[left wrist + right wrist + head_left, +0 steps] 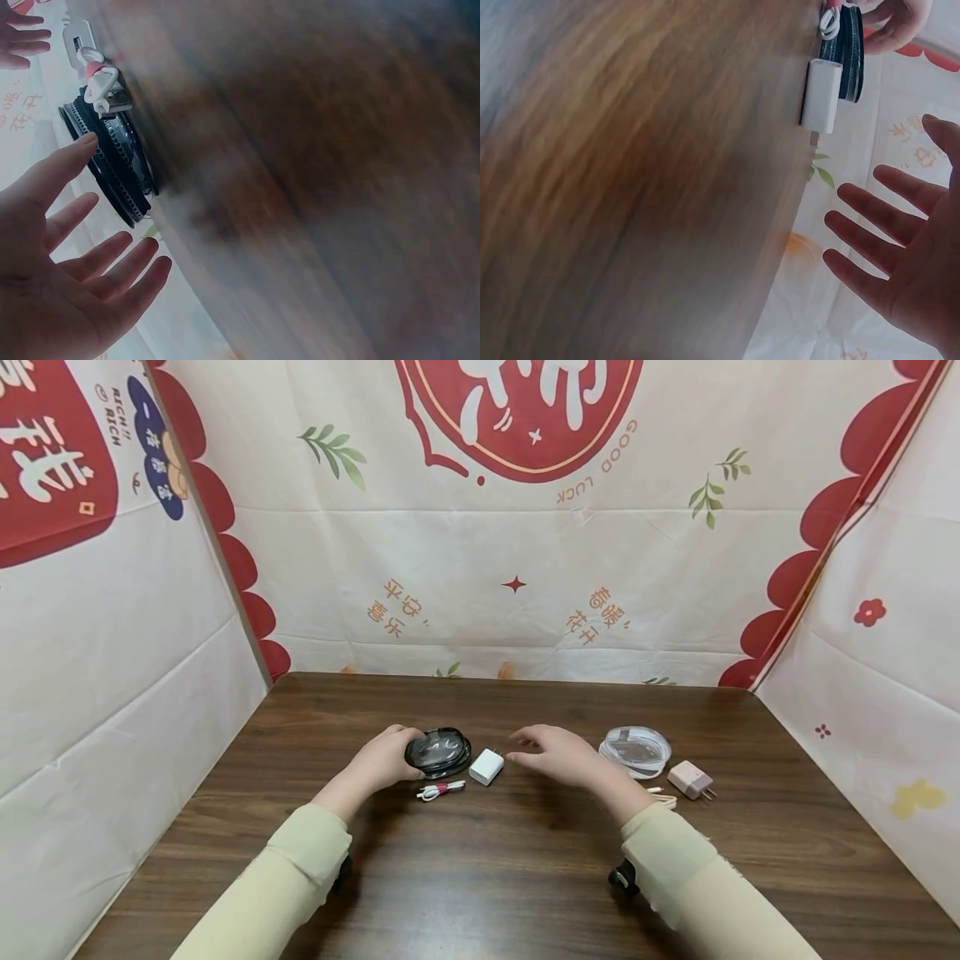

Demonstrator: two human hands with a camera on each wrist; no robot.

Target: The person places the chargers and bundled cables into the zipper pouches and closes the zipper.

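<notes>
- Sleeves (258,893) (nearest the camera) extend over the desk (480,877).
- Left hand (384,758): grip spread at the left end of the black case (438,752); contact cannot be confirmed.
- Right hand (558,756): grip spread, just beside the white charger (487,767).
- Risk: an off-centre left push could slide the case into the charger or cable (441,788).

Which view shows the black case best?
Head: the black case lies with its top in sight and nearly its whole outline visible, left hand at its edge. Left wrist: edge-on, partly behind the thumb and white cable. Right wrist: edge-on too, partly behind the white charger.
</notes>
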